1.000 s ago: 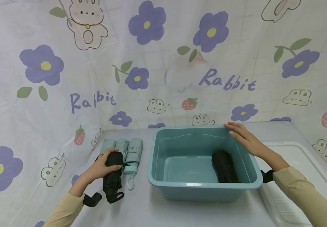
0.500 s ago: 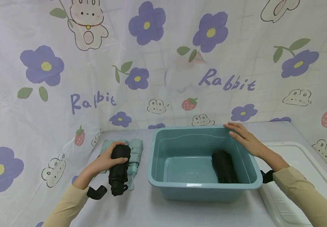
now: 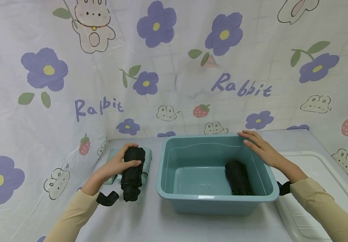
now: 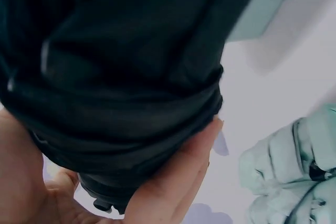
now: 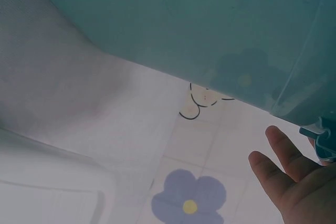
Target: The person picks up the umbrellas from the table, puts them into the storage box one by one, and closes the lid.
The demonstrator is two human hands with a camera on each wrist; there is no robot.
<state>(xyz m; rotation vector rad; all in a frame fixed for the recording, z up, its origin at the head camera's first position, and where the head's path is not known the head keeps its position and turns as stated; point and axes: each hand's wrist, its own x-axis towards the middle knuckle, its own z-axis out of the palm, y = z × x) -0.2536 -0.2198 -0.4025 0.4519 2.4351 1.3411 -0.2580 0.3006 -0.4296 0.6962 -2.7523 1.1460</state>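
Left hand [image 3: 120,163] grips black folded umbrella [image 3: 132,173] above mint folded umbrellas [image 3: 146,158], left of teal tub [image 3: 216,199]. Right hand [image 3: 260,147], fingers flat, rests on tub's far-right rim; 2nd black umbrella [image 3: 237,177] inside tub.

Teal plastic tub wall [image 5: 210,30], filling the upper part of the view. White cloth printed with a purple flower [image 5: 190,203] and a small outline drawing, spread below the tub. Pale smooth white panel [image 5: 42,187], lower left corner. Right hand [image 5: 294,184], fingers straight, lower right corner, beside the tub's rim.
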